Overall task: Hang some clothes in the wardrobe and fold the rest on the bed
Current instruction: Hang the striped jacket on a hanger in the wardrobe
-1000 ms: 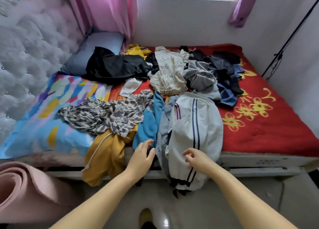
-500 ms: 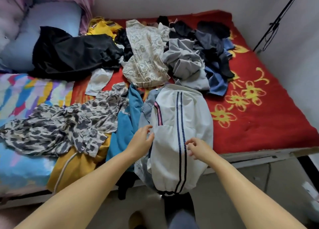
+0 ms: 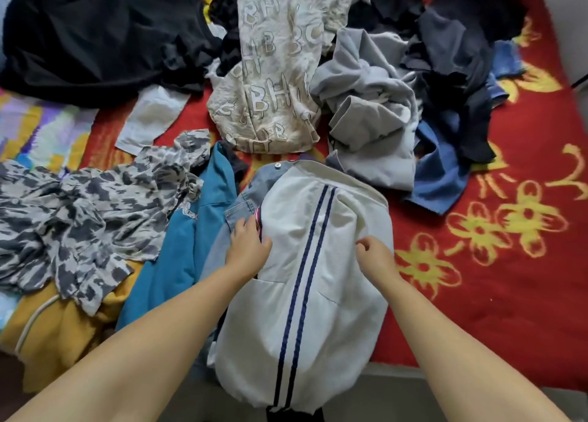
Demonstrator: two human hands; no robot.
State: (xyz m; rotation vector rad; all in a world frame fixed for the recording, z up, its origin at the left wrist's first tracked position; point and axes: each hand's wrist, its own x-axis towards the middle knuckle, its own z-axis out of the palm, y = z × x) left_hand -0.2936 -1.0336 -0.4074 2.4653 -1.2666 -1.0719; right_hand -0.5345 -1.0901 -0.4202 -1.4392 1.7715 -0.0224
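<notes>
A white garment with two navy stripes (image 3: 318, 262) lies at the near edge of the bed (image 3: 509, 310) and hangs over it. My left hand (image 3: 248, 246) grips its left edge, thumb on the white cloth and fingers over the denim piece (image 3: 248, 196) beneath. At the garment's right edge my right hand (image 3: 375, 256) pinches the fabric with curled fingers. Loose clothes cover the bed: a teal top (image 3: 191, 246), a grey patterned shirt (image 3: 79, 215), a mustard hoodie (image 3: 57, 332), a beige lettered garment (image 3: 273, 72). No wardrobe is in view.
Farther back lie a grey garment (image 3: 366, 119), a black one (image 3: 95, 40), a dark navy heap (image 3: 455, 72) and a blue piece (image 3: 442, 180). The red flowered blanket shows bare on the right. A multicoloured pillow (image 3: 38, 126) sits at left. Floor (image 3: 397, 393) runs below the bed edge.
The view has closed in and tilted down over the bed. Both hands have moved forward from the garment's lower part up to its two side edges and closed on it.
</notes>
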